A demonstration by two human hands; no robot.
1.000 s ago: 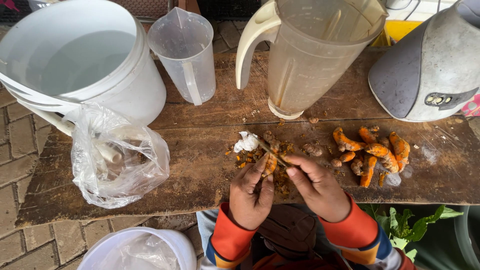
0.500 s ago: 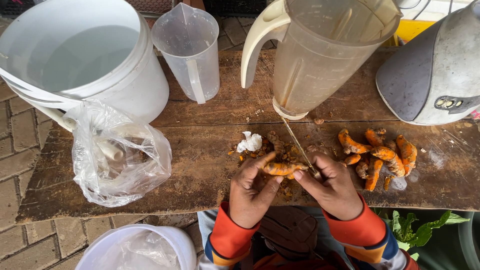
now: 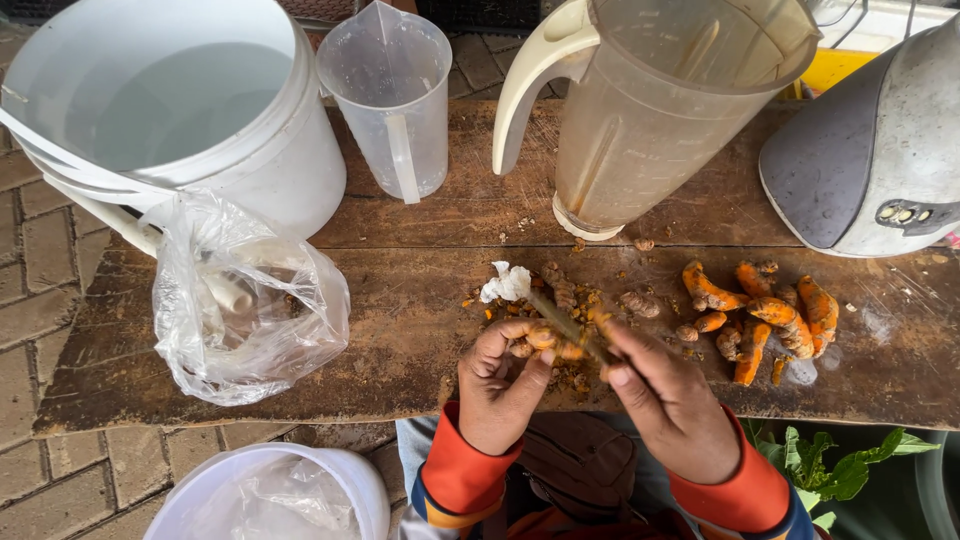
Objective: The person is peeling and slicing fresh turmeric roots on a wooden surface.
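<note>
My left hand (image 3: 497, 387) pinches a small orange turmeric root (image 3: 548, 341) over the front edge of a worn wooden bench (image 3: 420, 290). My right hand (image 3: 668, 402) grips a thin knife (image 3: 562, 322) whose blade lies across the root, pointing up and left. Brown peelings (image 3: 575, 295) and a crumpled white scrap (image 3: 506, 284) lie on the wood just beyond my hands. A pile of peeled orange turmeric roots (image 3: 762, 312) sits to the right of my right hand.
A white bucket (image 3: 165, 110) stands at the back left, with a clear measuring jug (image 3: 392, 100) beside it. A blender jar (image 3: 660, 110) and a grey appliance (image 3: 870, 160) stand at the back right. A clear plastic bag (image 3: 240, 300) lies left; a lined bucket (image 3: 270, 495) sits below.
The knife has swung from pointing away to lying across the root, blade up and left. My left hand has turned the root slightly. The view has shifted a little.
</note>
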